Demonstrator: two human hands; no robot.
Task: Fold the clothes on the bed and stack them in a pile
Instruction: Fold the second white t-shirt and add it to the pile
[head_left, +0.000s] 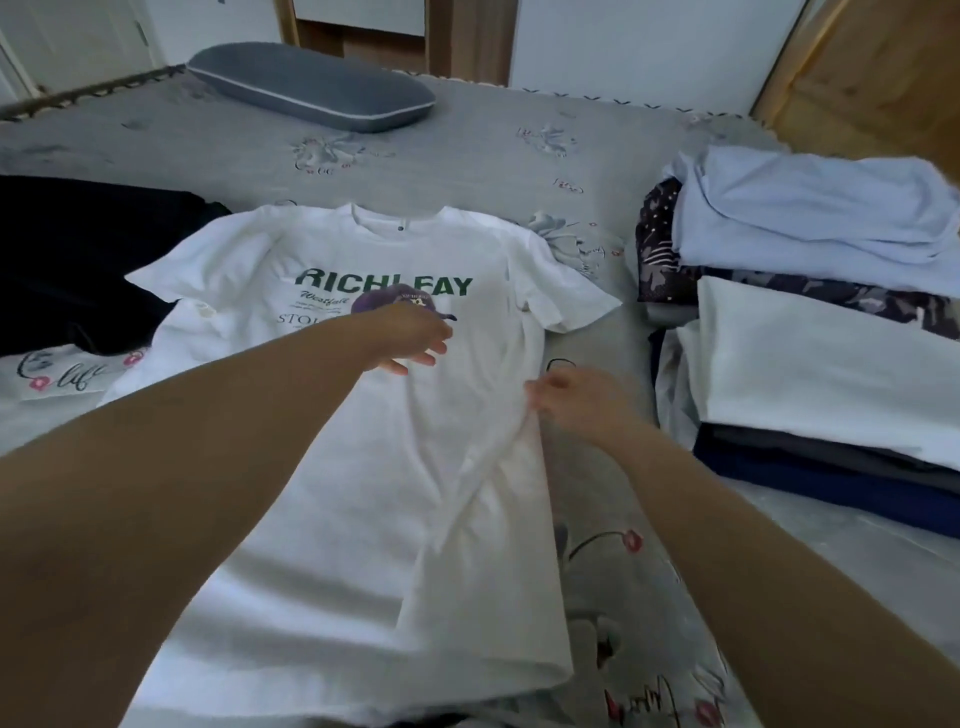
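Head camera:
A: Where's the shirt?
B: Flat on the bed. Right hand pinches its side; left hand lies loose on it.
A: Trouble?
B: A hard tug might wrinkle it.

Soft matt white cotton on the T-shirt, creased, with a flat printed logo. Bedspread is matt grey printed cloth. Pillow smooth grey fabric. Wardrobe shows grained wood.
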